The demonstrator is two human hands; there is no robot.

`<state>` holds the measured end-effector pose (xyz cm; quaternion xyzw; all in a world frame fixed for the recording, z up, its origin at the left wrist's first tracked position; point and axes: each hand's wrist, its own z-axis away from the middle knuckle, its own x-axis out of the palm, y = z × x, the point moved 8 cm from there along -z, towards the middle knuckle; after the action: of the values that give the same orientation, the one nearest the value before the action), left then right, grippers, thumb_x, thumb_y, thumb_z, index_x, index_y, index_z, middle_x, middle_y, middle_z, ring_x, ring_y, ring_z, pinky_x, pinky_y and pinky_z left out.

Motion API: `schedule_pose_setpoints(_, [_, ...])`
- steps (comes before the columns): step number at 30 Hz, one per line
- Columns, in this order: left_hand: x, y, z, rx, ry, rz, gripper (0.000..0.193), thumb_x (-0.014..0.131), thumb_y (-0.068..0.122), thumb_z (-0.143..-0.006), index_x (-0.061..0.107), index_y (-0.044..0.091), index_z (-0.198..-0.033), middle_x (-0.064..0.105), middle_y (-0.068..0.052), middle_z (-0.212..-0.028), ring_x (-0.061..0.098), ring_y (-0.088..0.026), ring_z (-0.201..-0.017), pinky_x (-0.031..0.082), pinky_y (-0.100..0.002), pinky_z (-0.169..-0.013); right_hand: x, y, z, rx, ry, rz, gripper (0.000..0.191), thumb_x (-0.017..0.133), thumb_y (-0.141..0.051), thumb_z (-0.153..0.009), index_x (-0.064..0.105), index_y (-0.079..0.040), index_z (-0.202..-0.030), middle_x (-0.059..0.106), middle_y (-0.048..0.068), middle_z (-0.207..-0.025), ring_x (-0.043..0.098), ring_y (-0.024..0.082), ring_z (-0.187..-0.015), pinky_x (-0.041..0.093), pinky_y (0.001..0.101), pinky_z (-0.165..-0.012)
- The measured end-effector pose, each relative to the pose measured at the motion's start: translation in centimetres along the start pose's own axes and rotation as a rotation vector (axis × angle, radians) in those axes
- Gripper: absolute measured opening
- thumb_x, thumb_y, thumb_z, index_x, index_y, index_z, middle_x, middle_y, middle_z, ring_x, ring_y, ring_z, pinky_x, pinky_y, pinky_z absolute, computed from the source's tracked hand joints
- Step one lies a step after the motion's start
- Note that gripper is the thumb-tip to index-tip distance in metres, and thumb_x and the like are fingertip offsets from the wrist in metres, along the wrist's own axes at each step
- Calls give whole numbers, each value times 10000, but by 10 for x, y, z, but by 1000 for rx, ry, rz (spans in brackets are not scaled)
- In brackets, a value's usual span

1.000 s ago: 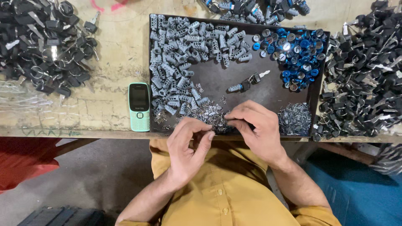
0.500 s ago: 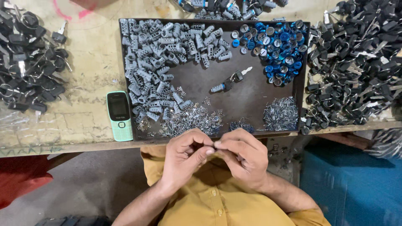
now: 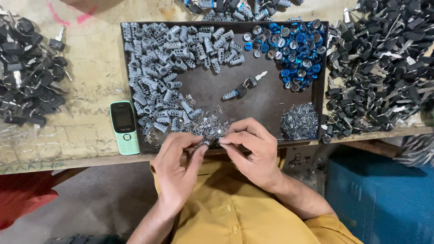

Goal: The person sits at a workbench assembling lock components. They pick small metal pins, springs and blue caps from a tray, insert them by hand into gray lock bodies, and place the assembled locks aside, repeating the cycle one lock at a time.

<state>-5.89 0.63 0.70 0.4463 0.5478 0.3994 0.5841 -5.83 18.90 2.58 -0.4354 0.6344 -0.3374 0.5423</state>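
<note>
Now your left hand (image 3: 178, 165) and right hand (image 3: 253, 147) have lifted back to the dark rectangular metal tray's (image 3: 266, 97) near edge, fingertips pinching a small grey metal part (image 3: 212, 143) between them.

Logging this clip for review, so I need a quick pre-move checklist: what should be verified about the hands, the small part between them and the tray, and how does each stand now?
1. Left hand and right hand in view: ok.
2. Fingertips of both hands pinch a tiny part over the near rim of the dark rectangular metal tray: ok.
3. What the pinched part is: cannot tell, the fingers hide it.
4. Heap of small silvery metal bits lies beside the hands: ok.
5. Grey ribbed metal cylinders and blue round caps lie in separate heaps: ok.
6. Mint-green push-button phone lies outside the tray: ok.
</note>
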Motion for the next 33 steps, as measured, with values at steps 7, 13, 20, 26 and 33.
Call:
schedule_pose_setpoints(7, [45,-16,17,-153,-390,597,98,764,50,-949,706,4,-1013,663,-50,-965,593,-86,-777,465,-219,-648,-16,-31,25,-312,35,15,230,803,46,-794,718,-22,-996,678,89,-942,681,217,-795,557,309,-692])
schedule_pose_setpoints(13, [83,-31,34,-422,-588,693,127,726,125,-949,686,7,-975,650,-43,-900,586,-97,-740,455,-235,-608,-31,-24,45,-377,34,91,258,836,7,-783,709,-14,-1007,683,100,-914,695,226,-743,567,315,-648])
schedule_pose_setpoints(20, [71,-1,18,-134,-534,485,130,718,121,-968,675,3,-1000,661,-52,-938,620,-131,-852,497,-265,-719,-36,-18,45,-332,-17,108,273,860,-22,-797,698,-39,-1016,687,88,-913,698,226,-755,560,314,-665])
schedule_pose_setpoints(26, [67,1,15,-79,-470,347,103,687,75,-936,607,12,-945,609,-50,-896,577,-148,-808,481,-285,-716,-44,-15,10,-293,-245,224,373,864,-176,-749,697,-27,-1048,676,95,-1011,680,239,-877,549,334,-728])
schedule_pose_setpoints(33, [48,-4,13,-40,-352,332,65,591,56,-975,550,7,-968,560,-60,-925,540,-156,-845,470,-291,-779,-48,11,-14,-128,-491,562,282,682,10,-784,753,-79,-1042,651,75,-997,587,303,-924,470,412,-829])
